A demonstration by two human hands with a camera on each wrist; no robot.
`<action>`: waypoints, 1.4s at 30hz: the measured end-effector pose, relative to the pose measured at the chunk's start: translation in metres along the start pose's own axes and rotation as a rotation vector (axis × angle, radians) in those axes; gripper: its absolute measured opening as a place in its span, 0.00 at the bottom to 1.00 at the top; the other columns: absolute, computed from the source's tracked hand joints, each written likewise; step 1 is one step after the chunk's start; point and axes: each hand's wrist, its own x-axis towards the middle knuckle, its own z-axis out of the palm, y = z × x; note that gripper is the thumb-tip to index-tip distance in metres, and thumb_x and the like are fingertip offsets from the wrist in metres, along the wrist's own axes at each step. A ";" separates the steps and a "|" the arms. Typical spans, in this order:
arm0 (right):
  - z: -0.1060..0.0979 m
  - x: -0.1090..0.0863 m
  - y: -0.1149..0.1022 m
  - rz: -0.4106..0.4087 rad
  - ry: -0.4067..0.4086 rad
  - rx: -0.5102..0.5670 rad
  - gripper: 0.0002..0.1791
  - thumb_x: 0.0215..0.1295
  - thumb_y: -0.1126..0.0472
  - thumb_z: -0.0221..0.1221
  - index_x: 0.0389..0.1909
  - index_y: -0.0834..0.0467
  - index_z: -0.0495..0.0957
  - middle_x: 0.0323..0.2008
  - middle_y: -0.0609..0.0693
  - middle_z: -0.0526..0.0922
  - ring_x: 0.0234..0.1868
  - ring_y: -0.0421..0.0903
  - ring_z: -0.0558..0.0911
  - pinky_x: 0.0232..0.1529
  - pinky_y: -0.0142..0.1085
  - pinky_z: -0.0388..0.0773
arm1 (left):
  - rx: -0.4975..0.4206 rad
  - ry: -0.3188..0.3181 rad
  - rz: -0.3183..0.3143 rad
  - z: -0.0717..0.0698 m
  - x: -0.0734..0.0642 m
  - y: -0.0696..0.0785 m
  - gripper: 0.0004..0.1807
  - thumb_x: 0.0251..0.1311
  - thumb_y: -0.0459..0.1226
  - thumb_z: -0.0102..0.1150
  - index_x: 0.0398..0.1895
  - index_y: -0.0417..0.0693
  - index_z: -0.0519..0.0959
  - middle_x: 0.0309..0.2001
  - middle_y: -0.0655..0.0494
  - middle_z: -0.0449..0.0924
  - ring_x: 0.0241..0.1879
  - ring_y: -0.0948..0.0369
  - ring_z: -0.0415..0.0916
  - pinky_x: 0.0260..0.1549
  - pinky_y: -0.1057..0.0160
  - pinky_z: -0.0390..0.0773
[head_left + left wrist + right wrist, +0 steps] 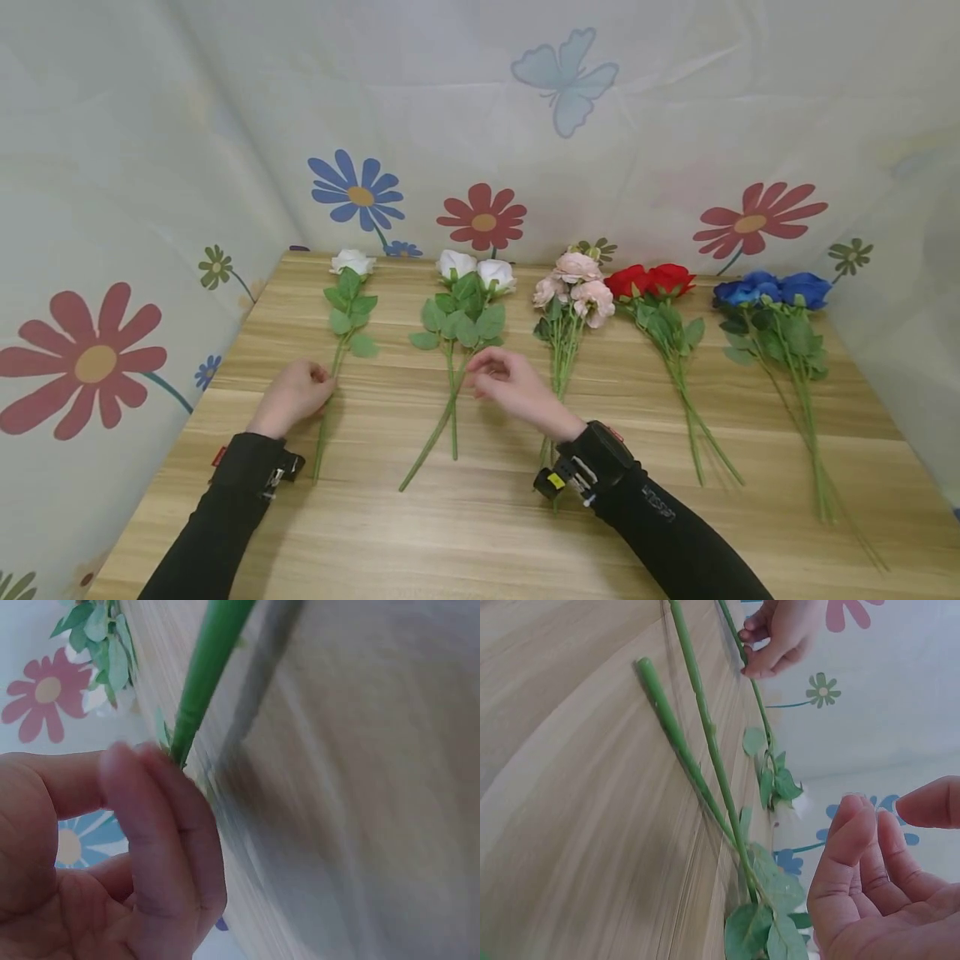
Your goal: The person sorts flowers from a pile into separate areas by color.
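Observation:
My left hand pinches the green stem of a single white rose at the left of the wooden table. In the left wrist view, that stem rises from the fingertips of the left hand. Beside the crossed stems of a pair of white roses, my right hand hovers with loosely bent fingers. In the right wrist view, a gap separates the thumb and fingers of the right hand, which hold nothing; the pair's stems lie on the tabletop.
Right of the white pair lie a bunch of pink flowers, red roses and blue roses. My right forearm crosses the pink flowers' stems. A patterned curtain stands behind the wooden table.

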 end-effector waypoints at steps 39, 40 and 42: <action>-0.060 -0.045 0.013 0.009 0.122 -0.004 0.12 0.66 0.70 0.51 0.48 0.71 0.71 0.42 0.71 0.77 0.40 0.59 0.80 0.43 0.50 0.79 | -0.080 0.001 0.224 0.006 -0.019 0.070 0.10 0.64 0.36 0.49 0.38 0.35 0.76 0.29 0.48 0.76 0.24 0.53 0.79 0.23 0.62 0.75; -0.060 -0.045 0.013 0.016 0.122 0.000 0.12 0.66 0.70 0.51 0.48 0.71 0.71 0.42 0.71 0.77 0.40 0.59 0.80 0.44 0.51 0.78 | -0.088 -0.002 0.234 0.008 -0.019 0.075 0.10 0.64 0.35 0.49 0.38 0.35 0.76 0.30 0.48 0.76 0.24 0.54 0.79 0.22 0.62 0.75; -0.060 -0.046 0.014 0.018 0.117 -0.005 0.12 0.66 0.70 0.51 0.48 0.71 0.71 0.43 0.71 0.77 0.40 0.58 0.80 0.44 0.50 0.78 | -0.102 -0.009 0.251 0.012 -0.018 0.084 0.09 0.63 0.35 0.49 0.37 0.36 0.76 0.29 0.48 0.76 0.23 0.55 0.79 0.22 0.62 0.75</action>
